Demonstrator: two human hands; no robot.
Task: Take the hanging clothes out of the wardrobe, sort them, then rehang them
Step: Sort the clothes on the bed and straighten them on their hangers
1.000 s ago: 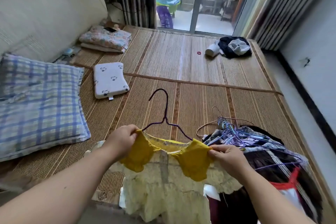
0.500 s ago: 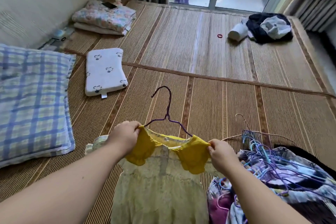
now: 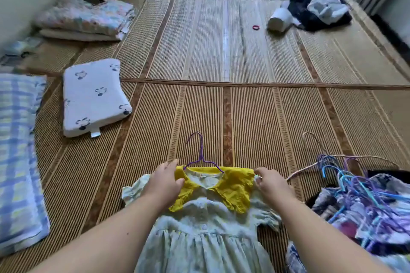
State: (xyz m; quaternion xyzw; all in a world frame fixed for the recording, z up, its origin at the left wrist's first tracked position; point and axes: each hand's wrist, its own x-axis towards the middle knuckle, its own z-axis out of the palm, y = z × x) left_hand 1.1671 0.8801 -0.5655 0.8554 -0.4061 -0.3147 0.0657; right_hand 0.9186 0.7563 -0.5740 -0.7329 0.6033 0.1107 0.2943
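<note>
A pale green child's dress [image 3: 206,235] with a yellow collar [image 3: 233,188] lies flat on the woven mat [image 3: 255,117] in front of me. It hangs on a purple wire hanger [image 3: 200,150] whose hook points away. My left hand [image 3: 165,183] rests on the dress's left shoulder with fingers stretched out. My right hand [image 3: 271,185] pinches the right shoulder edge with curled fingers. A pile of clothes on blue and purple hangers [image 3: 363,204] lies at the right.
A white patterned pillow [image 3: 93,97] and a blue plaid pillow [image 3: 17,162] lie at the left, folded bedding [image 3: 88,17] behind them. Dark clothes [image 3: 319,9], a white roll [image 3: 279,21] and a red hair tie [image 3: 255,27] lie far right.
The dress, held up by both shoulders before, now lies spread on the mat. My left hand's fingers have straightened. The camera has tilted down and moved forward.
</note>
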